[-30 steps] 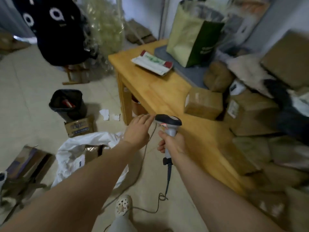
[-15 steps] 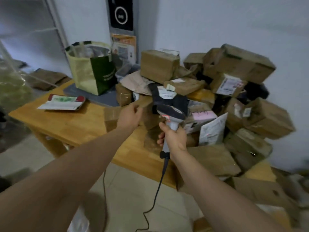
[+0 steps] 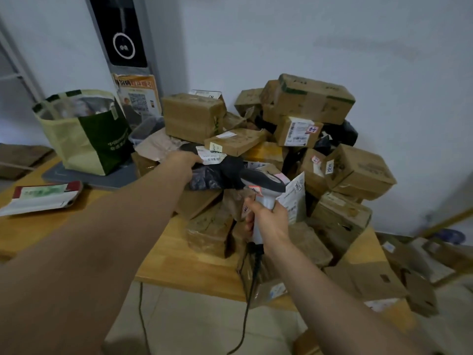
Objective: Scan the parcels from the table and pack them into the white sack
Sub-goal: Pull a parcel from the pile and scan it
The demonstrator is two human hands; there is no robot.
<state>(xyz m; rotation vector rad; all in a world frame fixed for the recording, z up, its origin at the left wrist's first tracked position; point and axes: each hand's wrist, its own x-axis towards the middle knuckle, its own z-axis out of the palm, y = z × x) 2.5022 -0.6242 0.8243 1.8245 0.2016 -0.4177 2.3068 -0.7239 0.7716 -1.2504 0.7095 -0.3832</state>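
Two hands up, mid-frame | L hand (image 3: 185, 160) clamped on black poly parcel (image 3: 217, 172) w/ white label, atop parcel heap (image 3: 294, 155) ctr-right on wood table (image 3: 189, 262) | R hand (image 3: 268, 221) wrapped round scanner (image 3: 263, 185) grip, head just beside the black parcel | green tote (image 3: 84, 134) upper left | white sack out of frame.

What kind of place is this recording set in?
Probably a small parcel pickup or sorting point: a wooden table piled with labelled cardboard parcels, a corded barcode scanner in the right hand.
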